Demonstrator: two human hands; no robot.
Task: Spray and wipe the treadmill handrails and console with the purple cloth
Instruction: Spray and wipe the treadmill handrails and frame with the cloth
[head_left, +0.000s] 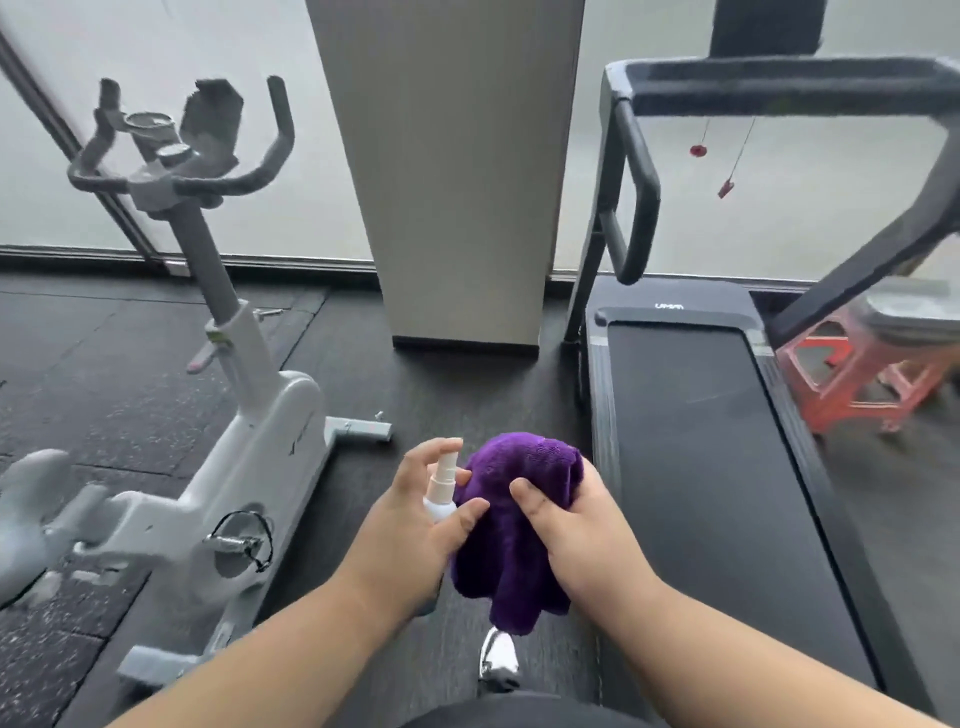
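Left hand (415, 525) grips spray bottle (441, 486), nozzle aimed at purple cloth (511, 525), likely to wet it before wiping. Right hand (576, 530) grips cloth bunched, edges hanging. Treadmill (691, 415) ahead-right; handrail (636, 182) and console (784, 85) out of reach, untouched.

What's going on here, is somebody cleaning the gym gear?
A person is getting ready to. The left hand holds a small spray bottle pointed at a purple cloth bunched in the right hand. The treadmill stands just ahead to the right, its handrails not yet touched. An exercise bike stands on the left.
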